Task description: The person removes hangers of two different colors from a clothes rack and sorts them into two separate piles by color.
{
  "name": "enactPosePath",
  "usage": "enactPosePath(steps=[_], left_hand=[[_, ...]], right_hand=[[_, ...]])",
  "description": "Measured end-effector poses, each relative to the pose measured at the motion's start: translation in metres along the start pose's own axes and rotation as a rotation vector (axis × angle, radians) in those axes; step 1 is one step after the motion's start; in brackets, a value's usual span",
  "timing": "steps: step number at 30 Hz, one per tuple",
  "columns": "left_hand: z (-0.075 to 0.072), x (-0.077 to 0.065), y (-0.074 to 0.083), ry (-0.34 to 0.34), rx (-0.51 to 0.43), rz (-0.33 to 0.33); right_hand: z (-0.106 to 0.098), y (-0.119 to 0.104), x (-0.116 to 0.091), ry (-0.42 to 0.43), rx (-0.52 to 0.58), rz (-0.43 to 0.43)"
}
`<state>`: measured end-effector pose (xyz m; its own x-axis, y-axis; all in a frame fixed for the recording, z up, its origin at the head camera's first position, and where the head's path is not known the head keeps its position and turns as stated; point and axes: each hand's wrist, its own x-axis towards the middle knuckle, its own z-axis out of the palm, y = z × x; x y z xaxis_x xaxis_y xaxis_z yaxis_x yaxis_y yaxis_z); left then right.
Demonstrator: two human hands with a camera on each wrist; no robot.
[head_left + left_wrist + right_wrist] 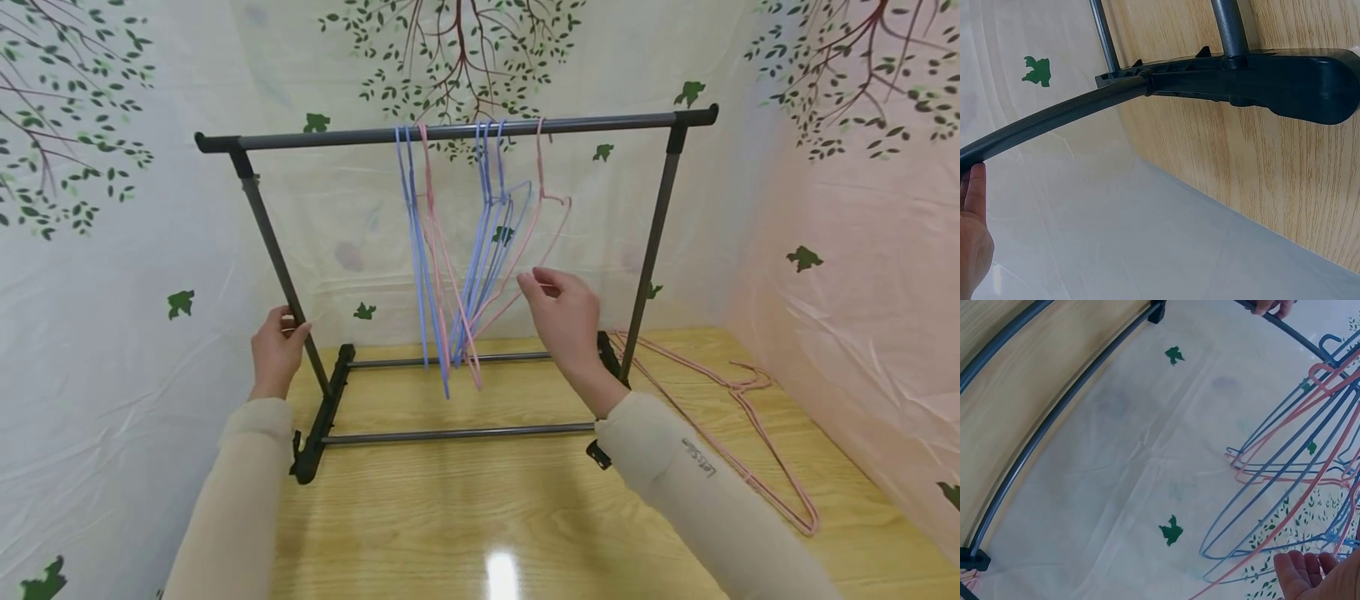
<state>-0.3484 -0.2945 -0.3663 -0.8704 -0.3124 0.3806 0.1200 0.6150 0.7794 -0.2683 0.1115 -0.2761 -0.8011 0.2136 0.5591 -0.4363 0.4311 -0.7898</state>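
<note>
A dark metal clothes rack [330, 138] stands on a wood-grain surface. My left hand [277, 350] grips its left post, and in the left wrist view the fingers [975, 194] lie against that post. Several blue hangers [480, 250] and pink ones hang side by side near the middle of the top bar. The rightmost pink hanger [539, 167] hangs by its hook, turned at an angle. My right hand [566, 321] pinches it near its lower right corner; the fingers partly hide the contact. In the right wrist view, the curled fingers [1300, 565] are beside the hanging wires.
More pink hangers [750, 400] lie on the wood-grain surface [450, 517], right of the rack. Black feet [322, 425] and two low crossbars join the rack's sides. Pale sheeting [345, 217] printed with trees and leaves surrounds the back and sides.
</note>
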Motion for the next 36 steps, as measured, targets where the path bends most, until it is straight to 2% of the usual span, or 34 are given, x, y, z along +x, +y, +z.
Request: enactPosePath(steps=[8,14,26,36], left_hand=[[-0.001,-0.002,0.002,-0.013,-0.005,-0.008],[0.000,-0.002,0.002,-0.006,-0.010,-0.010],[0.000,-0.002,0.002,-0.006,-0.015,-0.003],[-0.001,-0.002,0.002,-0.010,-0.005,-0.015]], right_hand=[[0.018,-0.011,0.006,-0.061,0.011,0.105],[0.018,-0.012,0.011,-0.042,-0.019,0.108],[-0.008,-0.002,0.018,-0.003,-0.089,0.126],[-0.031,0.010,0.024,-0.001,-0.082,0.166]])
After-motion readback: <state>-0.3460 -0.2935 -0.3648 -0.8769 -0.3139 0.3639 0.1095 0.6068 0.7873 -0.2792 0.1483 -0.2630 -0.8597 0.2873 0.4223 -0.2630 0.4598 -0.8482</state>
